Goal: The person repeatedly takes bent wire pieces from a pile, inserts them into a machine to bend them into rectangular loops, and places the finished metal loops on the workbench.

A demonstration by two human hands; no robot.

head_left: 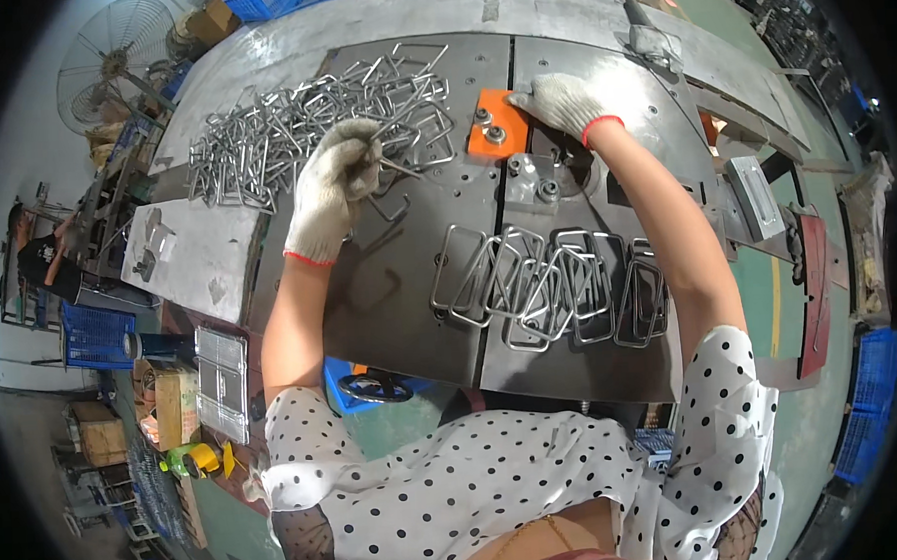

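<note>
Heap of bent wire pcs (pixel 292 127), upper left of steel surface (pixel 389 303). Left hand (pixel 332 185), gloved, fingers clenched on one wire pc (pixel 401 169) at heap edge. Orange jig block (pixel 494 125), centre top, w/ bolts. Right hand (pixel 566 103) laid flat beside block, fingers released. Closed wire frames (pixel 549 291) overlapped, lower right. Risk: neighbouring pcs likely snagged and dragged out w/ the held one; glove possibly caught.

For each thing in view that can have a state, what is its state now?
left hand: gloved, closed on a bent wire piece
right hand: gloved, resting flat by the orange block
pile of open wire pieces: loose, tangled
closed wire rectangles: lying flat, overlapping in a row
fan: cannot tell if running
</note>
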